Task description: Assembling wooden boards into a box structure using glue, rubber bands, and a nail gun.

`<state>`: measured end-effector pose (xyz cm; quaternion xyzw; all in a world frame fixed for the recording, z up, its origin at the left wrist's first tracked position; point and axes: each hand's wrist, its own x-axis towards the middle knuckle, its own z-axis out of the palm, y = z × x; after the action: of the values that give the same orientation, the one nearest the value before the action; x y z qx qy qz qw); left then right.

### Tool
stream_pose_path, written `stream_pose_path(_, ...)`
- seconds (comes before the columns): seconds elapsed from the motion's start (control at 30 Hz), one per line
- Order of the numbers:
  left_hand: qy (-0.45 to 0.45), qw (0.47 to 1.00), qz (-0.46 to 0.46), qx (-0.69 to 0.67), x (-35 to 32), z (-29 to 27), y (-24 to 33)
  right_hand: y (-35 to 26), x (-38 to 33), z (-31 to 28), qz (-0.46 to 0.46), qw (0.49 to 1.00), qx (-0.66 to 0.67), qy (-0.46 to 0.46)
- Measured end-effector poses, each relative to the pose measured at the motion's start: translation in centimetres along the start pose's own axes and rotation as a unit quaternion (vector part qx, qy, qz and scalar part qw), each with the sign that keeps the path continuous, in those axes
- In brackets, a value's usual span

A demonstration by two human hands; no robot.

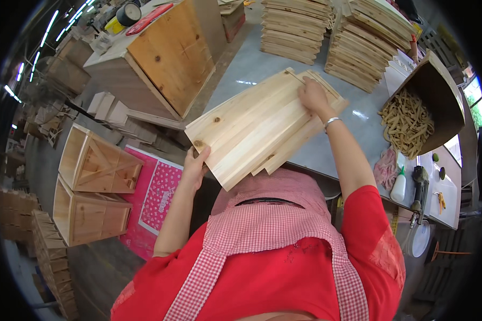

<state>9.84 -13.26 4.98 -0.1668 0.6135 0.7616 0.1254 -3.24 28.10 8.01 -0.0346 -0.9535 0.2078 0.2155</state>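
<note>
A pale wooden panel point(251, 125) with a few knots lies tilted across the near side of the grey worktable, its near left corner jutting past the table edge. My left hand point(196, 167) grips that corner, thumb on top and the other fingers hidden underneath. My right hand point(314, 97), with a bangle at the wrist, is closed at the panel's far right end, fingers curled by a narrow strip there; their tips are partly hidden. More wooden panels point(294, 145) show beneath the top one, slightly out of line with it.
Tall panel stacks point(296, 29) stand at the table's back. At right are a box of small wooden pieces point(409, 120), a white bottle point(398, 187) and a pneumatic tool point(420, 187). A wooden cabinet point(171, 51) is at far left; wooden boxes point(99, 216) stand near pink sheeting.
</note>
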Motion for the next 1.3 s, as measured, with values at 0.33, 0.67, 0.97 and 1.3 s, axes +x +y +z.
stream_pose_path(0.33, 0.027, 0.962, 0.273, -0.004, -4.8, -0.3, 8.0, -4.0, 5.4, -3.1, 0.027, 0.994, 0.095, 0.038)
stream_pose_path(0.67, -0.033, 0.620, 0.613, 0.488, 0.1, -2.3, 6.8, 1.8, 1.9, -2.1, 0.014, 0.967, 0.225, 0.118)
stream_pose_path(0.97, -0.178, 0.512, 0.556, 0.630, 1.6, -3.6, 2.7, 5.8, -10.3, -1.1, 0.068, 0.989, -0.018, 0.126)
stream_pose_path(1.3, -0.250, 0.604, 0.592, 0.471, 1.3, 1.9, 9.8, 4.3, -12.0, 0.2, 0.062, 0.994, 0.011, 0.093)
